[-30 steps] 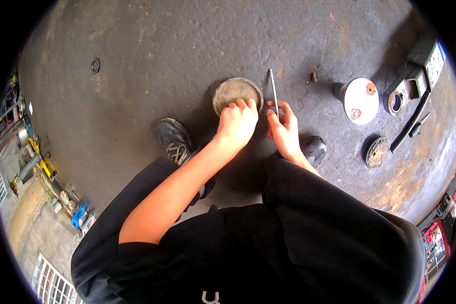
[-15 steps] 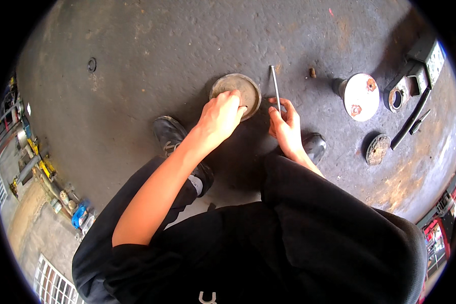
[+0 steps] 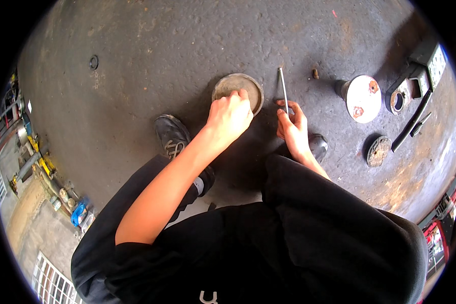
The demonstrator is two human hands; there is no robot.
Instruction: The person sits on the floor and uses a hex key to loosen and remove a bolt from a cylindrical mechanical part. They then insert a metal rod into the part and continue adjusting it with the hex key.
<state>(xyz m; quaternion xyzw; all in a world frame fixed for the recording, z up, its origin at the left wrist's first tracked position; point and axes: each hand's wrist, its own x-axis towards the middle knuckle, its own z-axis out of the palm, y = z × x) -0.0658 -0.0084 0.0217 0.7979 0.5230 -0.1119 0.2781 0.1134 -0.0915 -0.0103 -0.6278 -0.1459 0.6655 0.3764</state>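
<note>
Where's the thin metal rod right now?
In the head view, the thin metal rod is right of centre, held in the right hand, just right of the round dish.

A black ring (image 3: 97,63) lies on the dark floor (image 3: 162,55) at upper left. Toward the right sit a small brown piece (image 3: 315,74), a pale disc (image 3: 364,101) with two rusty patches, a dark oval block (image 3: 378,152) and a black tube (image 3: 409,126). A white grating (image 3: 48,272) shows at lower left.
</note>
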